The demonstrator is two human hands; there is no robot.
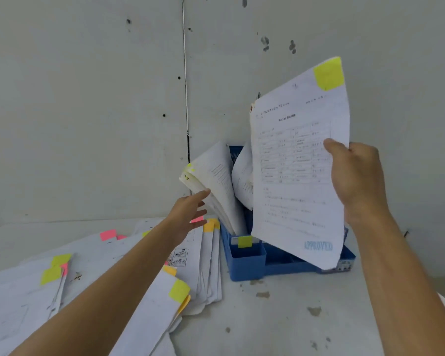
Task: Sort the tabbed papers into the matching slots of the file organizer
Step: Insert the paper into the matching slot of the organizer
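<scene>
table (pixel 280 317): pale, stained, carries everything. loose papers (pixel 26 291) with yellow, pink and orange tabs lie fanned over its left half, not yet sorted. the blue file organizer (pixel 247 263) stands by the wall, just right of that pile.

one sheet (pixel 298 155) is up in front of the organizer. the right hand (pixel 355 173) pinches its right edge, thumb on the printed face. a filed bundle (pixel 216 170), yellow showing at its top corner, leans out leftward from the organizer. the left hand (pixel 188 211) holds nothing; its fingers are straight and spread and touch the bundle's near edge.

our reading: the sheet's yellow tab (pixel 328 73) matches the yellow label (pixel 245 242) in front of that bundle, so it belongs there. we would tip the bundle aside with the left fingers to open a gap. then we would lower the sheet bottom edge first, slightly curled for stiffness, and release only once it seats.

not resolved:
- the sheet covers the organizer's right half, so we see no other slot labels.
- a second bundle (pixel 242 173) stands behind; its tab colour is hidden.
- the right fingers behind the sheet are hidden.
- the sheet's text is too blurred to read, bar a blue stamp (pixel 318 245) near the bottom.
</scene>
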